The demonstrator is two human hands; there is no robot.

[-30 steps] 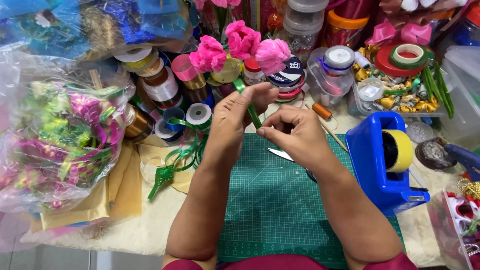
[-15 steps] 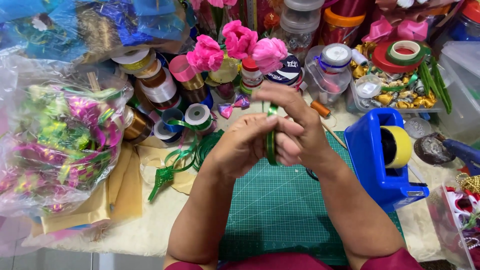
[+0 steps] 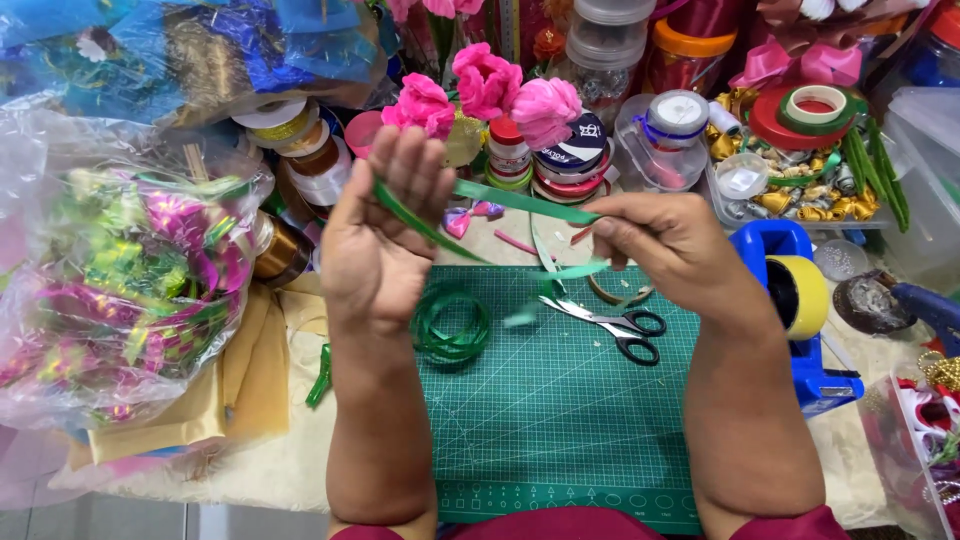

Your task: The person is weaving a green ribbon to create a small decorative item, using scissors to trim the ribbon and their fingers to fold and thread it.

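Observation:
A green ribbon [image 3: 520, 202] stretches between my two hands above a green cutting mat [image 3: 560, 420]. My left hand [image 3: 385, 240] is raised palm up with fingers spread, and the ribbon runs across its fingers. My right hand [image 3: 665, 240] pinches the other end of the ribbon. More of the ribbon lies coiled [image 3: 452, 325] on the mat below my left hand. Black-handled scissors [image 3: 615, 325] lie on the mat under my right hand.
A blue tape dispenser [image 3: 795, 300] with a yellow roll stands at the right. Pink fabric flowers [image 3: 485, 85], ribbon spools and jars crowd the back. A clear bag of shiny bows [image 3: 120, 290] fills the left. A glue gun [image 3: 900, 300] lies far right.
My hands were together folding the ribbon in front of me. Now they have parted, my left hand opening palm up and my right pulling the ribbon out to the right.

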